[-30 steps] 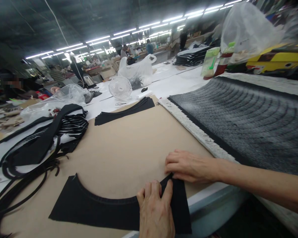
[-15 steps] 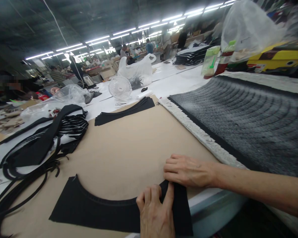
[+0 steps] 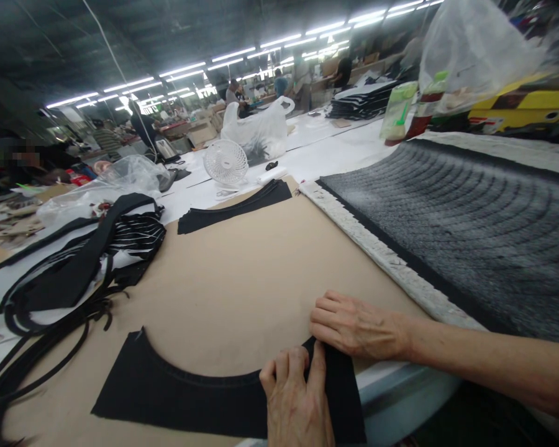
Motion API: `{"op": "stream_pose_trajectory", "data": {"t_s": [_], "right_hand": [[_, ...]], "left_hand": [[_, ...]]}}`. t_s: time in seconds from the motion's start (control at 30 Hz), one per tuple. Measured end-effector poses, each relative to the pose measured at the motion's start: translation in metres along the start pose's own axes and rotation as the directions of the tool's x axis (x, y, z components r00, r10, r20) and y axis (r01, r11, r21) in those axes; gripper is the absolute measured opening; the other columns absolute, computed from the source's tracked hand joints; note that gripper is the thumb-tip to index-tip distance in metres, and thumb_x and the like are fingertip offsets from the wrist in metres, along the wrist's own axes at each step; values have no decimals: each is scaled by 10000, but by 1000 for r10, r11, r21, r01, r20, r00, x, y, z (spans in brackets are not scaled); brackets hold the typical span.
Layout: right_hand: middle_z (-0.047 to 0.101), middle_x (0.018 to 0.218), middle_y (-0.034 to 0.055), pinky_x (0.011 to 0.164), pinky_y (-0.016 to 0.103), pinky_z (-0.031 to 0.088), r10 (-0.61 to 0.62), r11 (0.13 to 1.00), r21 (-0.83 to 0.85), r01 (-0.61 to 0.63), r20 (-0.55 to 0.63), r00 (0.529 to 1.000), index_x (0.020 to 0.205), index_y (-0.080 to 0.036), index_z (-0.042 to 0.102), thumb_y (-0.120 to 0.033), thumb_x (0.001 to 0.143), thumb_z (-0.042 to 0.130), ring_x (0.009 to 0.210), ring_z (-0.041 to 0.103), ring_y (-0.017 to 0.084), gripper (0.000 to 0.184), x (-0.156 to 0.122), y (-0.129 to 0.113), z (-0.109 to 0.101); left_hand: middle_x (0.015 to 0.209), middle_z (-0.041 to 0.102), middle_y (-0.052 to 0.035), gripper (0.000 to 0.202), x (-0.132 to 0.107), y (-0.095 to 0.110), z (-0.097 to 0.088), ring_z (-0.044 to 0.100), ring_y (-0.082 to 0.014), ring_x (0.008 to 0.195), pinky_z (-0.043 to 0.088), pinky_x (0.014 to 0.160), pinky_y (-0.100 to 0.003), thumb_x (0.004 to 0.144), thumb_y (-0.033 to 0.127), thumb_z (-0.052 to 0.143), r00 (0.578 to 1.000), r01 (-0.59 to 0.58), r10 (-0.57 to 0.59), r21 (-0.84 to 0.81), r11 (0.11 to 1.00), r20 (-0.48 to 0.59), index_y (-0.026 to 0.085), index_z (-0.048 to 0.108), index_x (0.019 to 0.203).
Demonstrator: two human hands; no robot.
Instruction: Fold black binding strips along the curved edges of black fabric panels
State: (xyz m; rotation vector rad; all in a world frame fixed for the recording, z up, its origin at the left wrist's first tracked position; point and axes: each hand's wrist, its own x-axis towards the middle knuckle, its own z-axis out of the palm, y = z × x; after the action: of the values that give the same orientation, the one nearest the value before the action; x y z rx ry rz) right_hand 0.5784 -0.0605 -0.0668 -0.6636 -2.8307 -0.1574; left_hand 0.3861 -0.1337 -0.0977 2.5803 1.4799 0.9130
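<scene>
A black curved fabric piece (image 3: 177, 391) lies on the brown cardboard sheet (image 3: 242, 279) near the table's front edge. My left hand (image 3: 298, 403) rests flat on its right part, fingers stretched out and close together. My right hand (image 3: 358, 326) lies flat at the piece's upper right corner, its fingers extended, pressing the fabric edge down. Neither hand grips anything.
A stack of black cut pieces (image 3: 235, 208) lies at the cardboard's far end. Black straps and striped fabric (image 3: 74, 267) pile at the left. A thick dark fabric stack (image 3: 470, 217) fills the right. A small white fan (image 3: 226, 162), plastic bags and people stand further back.
Both hands stay on the fabric's right end with only slight shifts; the view has moved a little.
</scene>
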Motion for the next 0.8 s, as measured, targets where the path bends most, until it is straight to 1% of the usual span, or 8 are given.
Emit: {"op": "stream_pose_trajectory", "data": {"t_s": [0.1,0.23,0.3,0.37,0.47,0.57,0.7,0.8], "right_hand": [[499,803,33,658,323,276,23,999,25,-23,-22,999,829,-152,516,-118,987,378,709,404,179,213,0,3,0],[525,827,29,675,315,302,-14,994,107,14,0,1000,858,-162,533,-169,1003,398,742,431,175,198,-4,15,-3],[535,857,28,685,307,320,-19,992,122,18,7,1000,914,-165,545,-221,1004,426,769,447,172,159,-7,20,-5],[539,878,31,691,304,331,-14,993,117,14,2,1000,971,-166,551,-241,1005,426,785,453,172,150,-9,22,-6],[541,879,36,691,304,338,-29,994,107,30,-10,1000,994,-160,560,-180,1014,357,780,452,168,205,-11,21,-5],[544,874,42,682,303,340,-52,994,97,54,-22,998,967,-149,571,-146,1014,319,780,452,167,256,-12,20,-2],[548,870,47,683,312,343,-66,994,84,68,-35,997,953,-145,579,-151,1013,324,783,452,172,262,-14,19,-1],[552,871,48,688,316,347,-70,995,71,73,-41,997,951,-146,583,-153,1012,332,789,454,175,259,-15,18,-1]], "left_hand": [[905,571,-24,469,0,1,-1,487,-182,859,293,810,-355,759,118,577,1000,25,-24,-7,1000,18,247,601,1209],[910,581,-28,503,-1,-2,-2,500,-190,862,309,807,-363,758,122,580,999,32,-32,1,999,38,286,590,1234],[944,596,-34,517,-3,-4,-1,511,-198,884,323,809,-368,760,126,578,999,2,-3,30,1000,41,294,580,1249],[1007,607,-51,519,-4,-8,1,519,-217,928,345,811,-371,762,135,577,998,-49,45,86,995,52,286,577,1259],[1084,610,-82,529,-7,-13,4,520,-252,997,387,811,-374,765,139,582,989,-139,127,187,973,72,267,567,1279],[1130,611,-82,540,-9,-16,6,519,-262,1036,412,808,-364,772,133,575,980,-195,181,257,946,78,264,552,1295],[1163,614,-68,528,-11,-17,6,530,-238,1059,420,842,-341,794,117,542,970,-244,233,279,929,71,256,542,1303],[1161,625,-69,502,-11,-18,6,549,-223,1051,424,843,-328,828,114,505,970,-244,238,272,931,55,238,527,1314]]}}
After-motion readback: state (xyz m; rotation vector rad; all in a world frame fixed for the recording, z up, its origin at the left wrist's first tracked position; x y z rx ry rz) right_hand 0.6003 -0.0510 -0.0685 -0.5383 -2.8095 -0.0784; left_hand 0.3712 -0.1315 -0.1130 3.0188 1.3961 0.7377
